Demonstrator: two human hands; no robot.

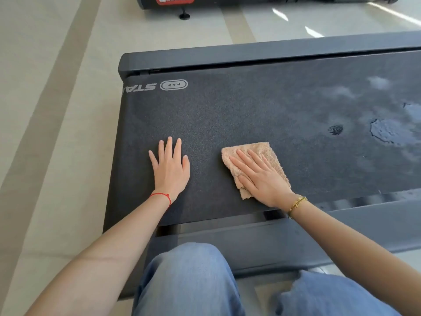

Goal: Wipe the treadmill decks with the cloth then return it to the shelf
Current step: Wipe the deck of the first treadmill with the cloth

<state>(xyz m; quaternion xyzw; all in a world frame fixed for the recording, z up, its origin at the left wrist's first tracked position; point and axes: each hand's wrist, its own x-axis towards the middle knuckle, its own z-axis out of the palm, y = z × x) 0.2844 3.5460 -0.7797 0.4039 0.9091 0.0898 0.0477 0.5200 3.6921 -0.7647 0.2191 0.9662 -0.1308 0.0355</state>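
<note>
A dark treadmill deck with a grey logo near its left end fills the middle of the view. A folded peach cloth lies on the belt near the front side rail. My right hand presses flat on the cloth, fingers spread and pointing up-left. My left hand rests flat and empty on the bare belt, left of the cloth, a gap between them. Wet patches glisten on the belt to the right.
My knees in blue jeans are against the near side rail. A second treadmill's base with a red label and a black foot stands at the top. Pale tiled floor lies to the left.
</note>
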